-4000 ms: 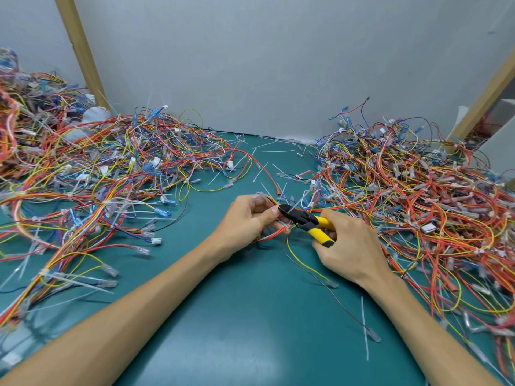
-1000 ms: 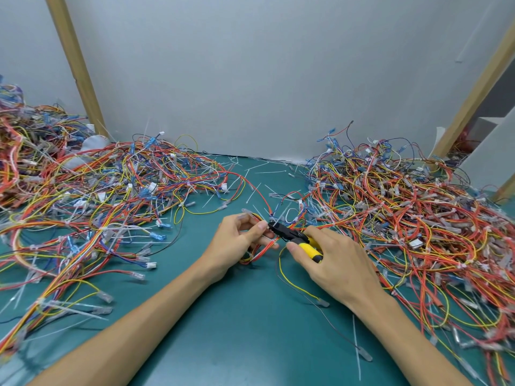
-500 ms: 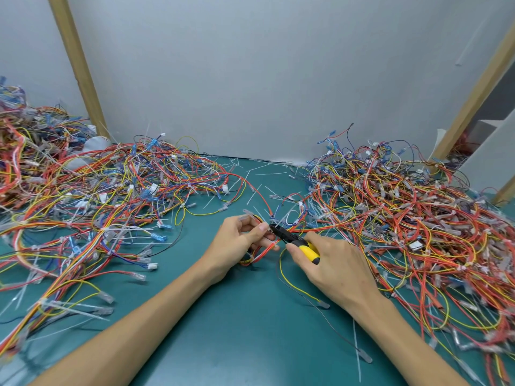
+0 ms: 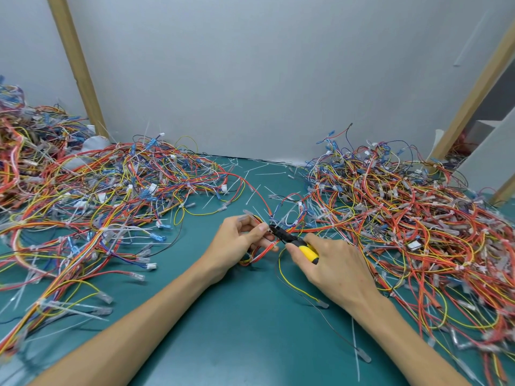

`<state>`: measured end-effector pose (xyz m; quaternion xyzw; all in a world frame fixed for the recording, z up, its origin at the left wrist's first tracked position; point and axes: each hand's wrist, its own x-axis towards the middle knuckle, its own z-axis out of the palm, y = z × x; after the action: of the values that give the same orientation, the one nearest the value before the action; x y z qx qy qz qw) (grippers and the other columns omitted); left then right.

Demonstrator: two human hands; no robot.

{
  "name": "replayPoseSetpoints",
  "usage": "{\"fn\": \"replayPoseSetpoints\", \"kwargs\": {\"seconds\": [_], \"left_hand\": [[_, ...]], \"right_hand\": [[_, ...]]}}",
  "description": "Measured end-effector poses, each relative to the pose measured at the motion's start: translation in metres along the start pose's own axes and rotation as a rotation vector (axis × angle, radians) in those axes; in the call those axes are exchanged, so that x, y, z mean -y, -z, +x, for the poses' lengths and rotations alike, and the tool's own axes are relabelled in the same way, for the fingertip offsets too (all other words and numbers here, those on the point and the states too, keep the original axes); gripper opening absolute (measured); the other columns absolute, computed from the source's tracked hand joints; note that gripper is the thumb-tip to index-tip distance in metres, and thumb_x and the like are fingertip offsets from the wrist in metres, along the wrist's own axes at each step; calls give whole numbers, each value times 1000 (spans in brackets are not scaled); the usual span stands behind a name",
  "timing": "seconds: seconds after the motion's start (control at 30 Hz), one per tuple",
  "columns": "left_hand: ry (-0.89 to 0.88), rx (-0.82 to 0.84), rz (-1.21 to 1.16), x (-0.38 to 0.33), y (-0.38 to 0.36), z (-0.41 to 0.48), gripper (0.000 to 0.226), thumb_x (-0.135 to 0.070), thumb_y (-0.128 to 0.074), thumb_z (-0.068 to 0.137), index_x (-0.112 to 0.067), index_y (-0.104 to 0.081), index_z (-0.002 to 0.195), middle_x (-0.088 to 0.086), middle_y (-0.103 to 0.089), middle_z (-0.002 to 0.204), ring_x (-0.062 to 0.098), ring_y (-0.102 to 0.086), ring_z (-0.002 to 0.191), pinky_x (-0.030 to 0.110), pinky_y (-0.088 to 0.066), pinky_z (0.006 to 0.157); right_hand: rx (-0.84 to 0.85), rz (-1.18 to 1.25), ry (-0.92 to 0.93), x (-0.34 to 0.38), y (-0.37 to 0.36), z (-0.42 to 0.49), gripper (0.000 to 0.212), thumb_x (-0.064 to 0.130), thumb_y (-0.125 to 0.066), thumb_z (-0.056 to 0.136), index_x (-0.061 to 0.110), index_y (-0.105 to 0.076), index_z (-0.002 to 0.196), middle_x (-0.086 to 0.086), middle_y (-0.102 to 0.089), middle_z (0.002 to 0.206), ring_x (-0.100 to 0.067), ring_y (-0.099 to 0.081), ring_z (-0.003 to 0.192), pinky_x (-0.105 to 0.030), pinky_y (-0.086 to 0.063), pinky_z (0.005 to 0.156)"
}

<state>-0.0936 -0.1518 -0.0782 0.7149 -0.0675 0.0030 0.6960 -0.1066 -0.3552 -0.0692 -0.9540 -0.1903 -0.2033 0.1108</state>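
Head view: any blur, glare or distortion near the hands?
Head view: left hand, right hand and cutters fairly sharp, no glare; wire piles smear toward its edges; the wide lens tilts the posts; light even, shadows faint.

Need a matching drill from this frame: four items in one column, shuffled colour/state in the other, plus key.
1 left hand
2 right hand
3 cutters
4 table

A teal
B grips the yellow handles
C black tip beside the left thumb
D pinches the wire bundle

Pairs: 1-D, 2-B, 3-C, 4-A
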Motion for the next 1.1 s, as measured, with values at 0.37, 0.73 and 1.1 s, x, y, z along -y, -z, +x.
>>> {"fn": "replayPoseSetpoints", "kwargs": {"seconds": [0.37,0.73,1.1], "left_hand": [[-4,-38,6,-2,-2,-1,17,-11,-53,98,-2,-57,85,2,-73,77,20,-73,71,34,-46,72],[-33,-57,6,0,-1,0,18,-18,-56,97,-3,-59,89,5,-75,85,24,-74,76,40,-47,75],[-380,-199,438,3,-8,-5,18,-36,-57,89,-30,-57,72,-15,-64,71,3,-54,65,24,-41,63]], "right_hand": [[14,123,-126,-7,-3,3,66,79,-21,81,23,-56,75,3,-43,48,-26,-48,58,-36,-34,54],[-84,1334,-646,-22,6,16,52,63,-49,85,17,-72,94,-5,-69,76,-20,-65,63,-35,-58,61],[62,1725,-653,-20,5,13,47,33,-60,78,0,-62,112,-22,-68,93,-31,-67,78,-42,-59,68]]}}
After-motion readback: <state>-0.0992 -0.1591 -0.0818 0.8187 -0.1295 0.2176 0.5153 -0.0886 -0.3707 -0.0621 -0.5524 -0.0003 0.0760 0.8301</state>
